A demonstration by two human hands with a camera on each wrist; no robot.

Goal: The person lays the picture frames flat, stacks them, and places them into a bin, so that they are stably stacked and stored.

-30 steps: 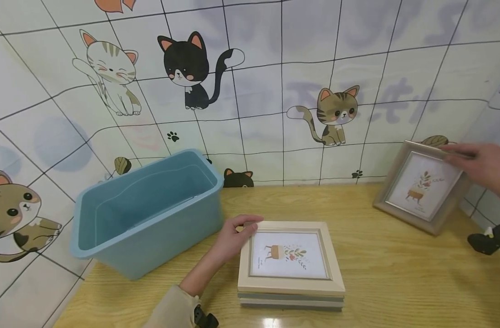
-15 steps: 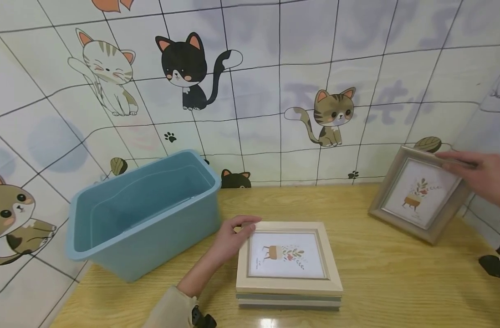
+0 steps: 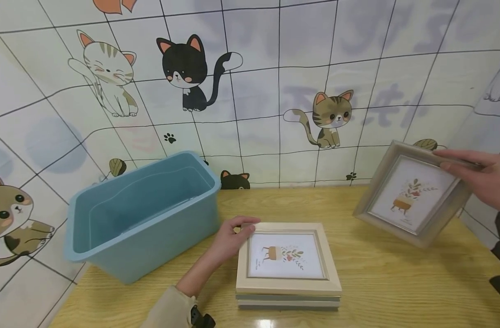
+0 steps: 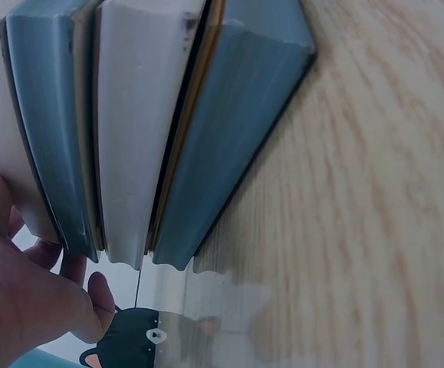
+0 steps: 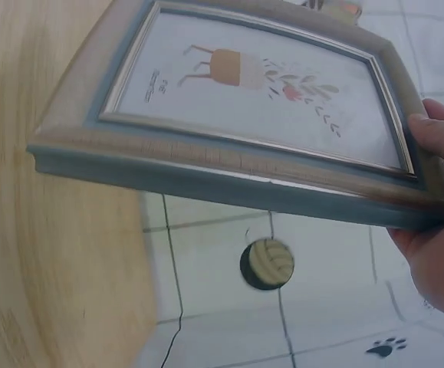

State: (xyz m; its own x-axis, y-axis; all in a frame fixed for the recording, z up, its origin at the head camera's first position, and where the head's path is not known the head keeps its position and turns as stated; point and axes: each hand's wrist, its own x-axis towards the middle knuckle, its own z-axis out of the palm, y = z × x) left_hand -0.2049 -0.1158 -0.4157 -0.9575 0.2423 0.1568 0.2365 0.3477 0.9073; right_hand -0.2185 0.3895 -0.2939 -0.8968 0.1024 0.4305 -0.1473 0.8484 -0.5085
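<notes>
My right hand (image 3: 487, 175) pinches a beige-grey picture frame (image 3: 381, 196) by its upper right corner, thumb on the front. The frame is tilted, its flower-pot print (image 5: 260, 77) facing me, and looks raised off the table. My left hand (image 3: 231, 239) rests at the back left corner of a stack of picture frames (image 3: 288, 303). On top lies a cream frame (image 3: 332, 269) with a like print. In the left wrist view the loosely bent fingers (image 4: 72, 268) touch the ends of the stacked frames (image 4: 137, 130).
A blue plastic bin (image 3: 145, 228) stands left of the stack, near the wall. The wooden table (image 3: 381, 282) runs back to a tiled wall (image 3: 258, 91) with cartoon cats. Another wall closes in at the right.
My right hand has lifted the picture frame away from the back right corner and brought it slightly left and nearer. The left hand stays on the stack.
</notes>
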